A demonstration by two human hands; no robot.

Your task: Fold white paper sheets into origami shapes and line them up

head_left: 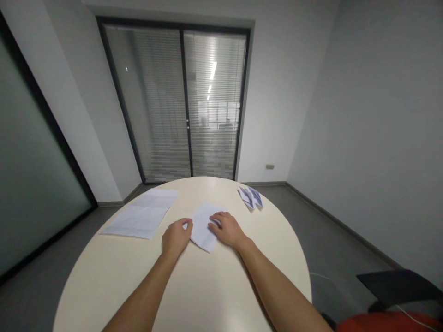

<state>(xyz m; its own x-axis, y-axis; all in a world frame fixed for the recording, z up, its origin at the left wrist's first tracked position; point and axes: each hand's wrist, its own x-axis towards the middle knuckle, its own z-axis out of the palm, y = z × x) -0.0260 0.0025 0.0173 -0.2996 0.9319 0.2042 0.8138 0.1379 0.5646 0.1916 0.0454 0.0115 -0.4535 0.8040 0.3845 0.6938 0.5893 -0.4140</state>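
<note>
A folded white sheet of paper (pixel 203 231) lies at an angle on the round cream table (pixel 221 290), in front of me. At its left edge my left hand (pixel 177 236) is closed, thumb and forefinger pinching the paper. From the right my right hand (pixel 226 228) rests on the sheet, its fingers bent, apart and touching the surface. Part of the paper's right side is hidden under that hand.
A larger creased white sheet (pixel 140 214) lies at the table's left side. Folded paper pieces with dark print (pixel 251 197) stand near the far right edge. Beyond the lower right is a chair with a black part (pixel 399 287) and a red seat (pixel 384 323).
</note>
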